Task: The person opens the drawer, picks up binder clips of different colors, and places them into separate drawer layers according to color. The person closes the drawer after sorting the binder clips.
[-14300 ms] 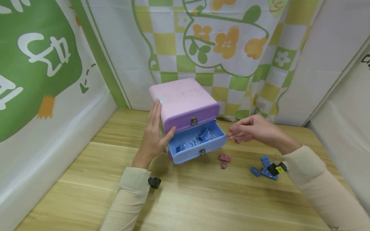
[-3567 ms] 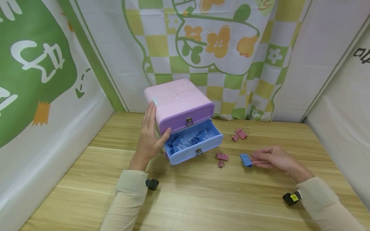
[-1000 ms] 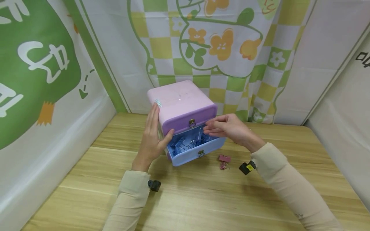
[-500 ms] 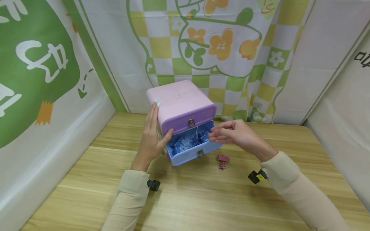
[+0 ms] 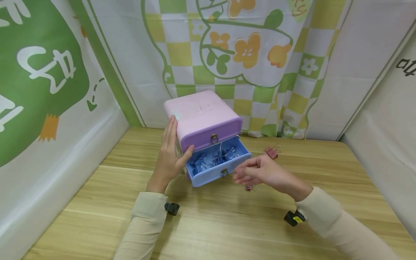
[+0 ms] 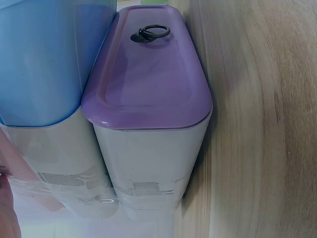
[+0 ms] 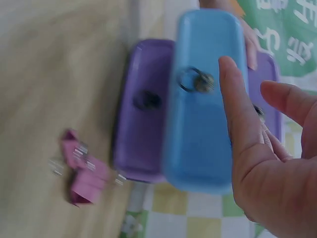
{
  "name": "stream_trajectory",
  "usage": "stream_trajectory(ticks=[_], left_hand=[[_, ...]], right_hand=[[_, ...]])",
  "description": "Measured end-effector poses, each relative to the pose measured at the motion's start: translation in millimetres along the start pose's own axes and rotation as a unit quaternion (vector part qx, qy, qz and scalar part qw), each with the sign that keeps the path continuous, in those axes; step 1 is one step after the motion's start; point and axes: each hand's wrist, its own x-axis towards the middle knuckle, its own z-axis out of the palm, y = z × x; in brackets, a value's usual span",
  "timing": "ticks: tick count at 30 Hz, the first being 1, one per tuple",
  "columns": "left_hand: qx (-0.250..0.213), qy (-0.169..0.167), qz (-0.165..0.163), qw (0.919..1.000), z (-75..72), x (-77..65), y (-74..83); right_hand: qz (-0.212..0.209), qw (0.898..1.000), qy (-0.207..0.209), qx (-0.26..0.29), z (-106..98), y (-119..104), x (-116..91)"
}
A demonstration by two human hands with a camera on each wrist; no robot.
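A small drawer box with a pink top [image 5: 203,112] stands on the table, its blue drawer [image 5: 208,177] pulled out. Several blue binder clips [image 5: 198,165] lie heaped in that drawer. My left hand [image 5: 166,159] rests along the box's left side, fingers straight, thumb at the front corner. Just right of the drawer's front is my right hand [image 5: 264,175], its fingers extended and nothing between them in the right wrist view. Below its fingertips a pink binder clip [image 5: 249,187] shows partly, and behind the hand lies another pink binder clip [image 5: 271,151].
Purple drawers sit above [image 5: 212,135] and below [image 6: 153,79] the blue one, both pushed in, with ring pulls on their fronts. A checked curtain [image 5: 240,97] hangs behind the wooden table [image 5: 221,227].
The blue clip my right hand held 3.6 seconds ago is out of it. The blue clips once at right have left the table; the drawer holds more. My right hand has come down off the drawer.
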Motion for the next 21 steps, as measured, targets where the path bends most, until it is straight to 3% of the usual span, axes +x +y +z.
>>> stream_trajectory(ticks=[12, 21], left_hand=[[0.005, -0.009, -0.012, 0.9999, -2.2, -0.4, 2.0], [0.005, -0.011, -0.012, 0.9999, -1.5, -0.3, 1.4]], right_hand=[[0.026, 0.998, -0.031, 0.042, 32, 38, 10], [0.034, 0.988, -0.031, 0.148, 45, 50, 25]])
